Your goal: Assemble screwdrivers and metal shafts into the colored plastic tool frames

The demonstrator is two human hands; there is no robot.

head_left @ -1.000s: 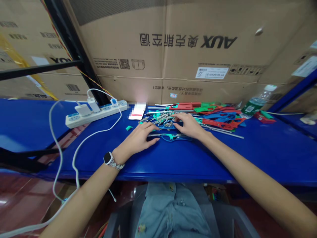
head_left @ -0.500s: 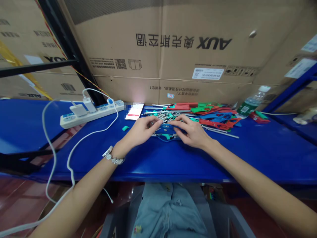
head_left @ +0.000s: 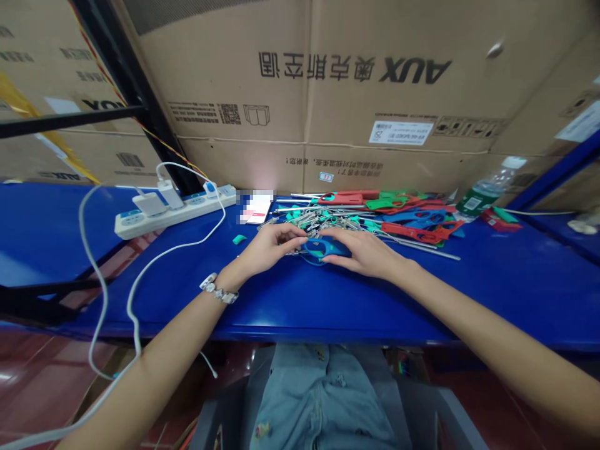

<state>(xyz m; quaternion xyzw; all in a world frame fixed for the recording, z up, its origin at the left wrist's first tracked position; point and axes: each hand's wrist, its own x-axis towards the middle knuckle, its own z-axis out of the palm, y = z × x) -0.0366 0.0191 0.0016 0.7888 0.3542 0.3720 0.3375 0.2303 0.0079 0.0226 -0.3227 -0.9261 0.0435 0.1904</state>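
Observation:
A blue plastic piece (head_left: 334,247) with a ring-like opening lies between my hands, low over the blue table. Fingers and thumb of my right hand (head_left: 359,252) are closed round its right part. My left hand (head_left: 280,242) is pinched at its left end, fingertips by the ring; what exactly they grip is too small to tell. Just beyond my fingers spreads a pile of small metal and green parts (head_left: 323,219). Red handles (head_left: 412,232), blue handles (head_left: 419,217) and green handles (head_left: 387,203) with long metal rods lie to the right of it.
A phone (head_left: 259,208) and a white power strip (head_left: 187,209) with plugs and cables are at the left. A bottle (head_left: 485,190) stands at the right beside a red box (head_left: 499,220). Large cartons (head_left: 234,56) form the back. A small green piece (head_left: 239,239) lies near my left wrist.
The blue piece now shows larger and raised in my right hand, whose fingers have closed on it. My left hand has shifted slightly, its fingertips closer together. The view has tilted a little.

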